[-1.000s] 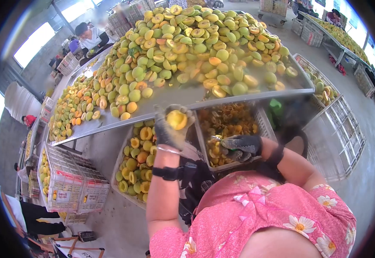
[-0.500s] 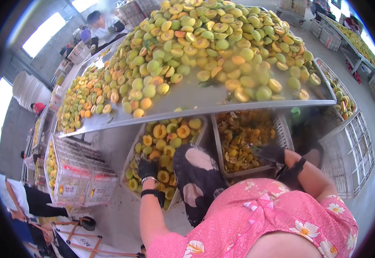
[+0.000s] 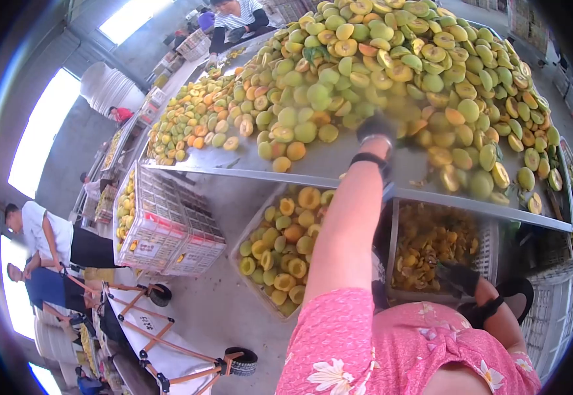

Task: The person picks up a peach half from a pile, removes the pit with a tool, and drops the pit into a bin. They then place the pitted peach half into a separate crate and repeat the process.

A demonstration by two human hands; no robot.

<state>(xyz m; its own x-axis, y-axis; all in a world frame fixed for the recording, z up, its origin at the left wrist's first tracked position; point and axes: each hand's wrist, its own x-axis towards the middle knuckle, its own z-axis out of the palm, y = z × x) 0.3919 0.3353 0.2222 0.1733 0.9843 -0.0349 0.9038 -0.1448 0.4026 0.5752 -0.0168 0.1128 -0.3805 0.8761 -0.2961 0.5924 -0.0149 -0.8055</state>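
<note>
My left hand (image 3: pixel 376 130), in a dark glove, reaches over the metal table (image 3: pixel 431 195) to the near side of a heap of halved yellow-green stone fruit (image 3: pixel 339 72). A blurry patch hides its fingers, so any grip is hard to see. My right hand (image 3: pixel 459 278), also dark-gloved, is low over the crate of brownish-yellow fruit scraps (image 3: pixel 485 253). Its fingers are curled, and what they hold cannot be made out. Left of my forearm, under the table's edge, stands a crate of hollowed fruit halves (image 3: pixel 239 253).
Stacked white crates (image 3: pixel 181 227) stand at left, beside a folding wagon (image 3: pixel 168 342) with black wheels. Two people (image 3: pixel 49 230) are behind it. Across the table, a person in a striped top (image 3: pixel 240 16) leans over the fruit. Another white crate (image 3: pixel 556 296) is at right.
My left hand has left the crate of hollowed halves and reached up to the heap on the table. My right hand stays over the scraps crate. The view has turned left.
</note>
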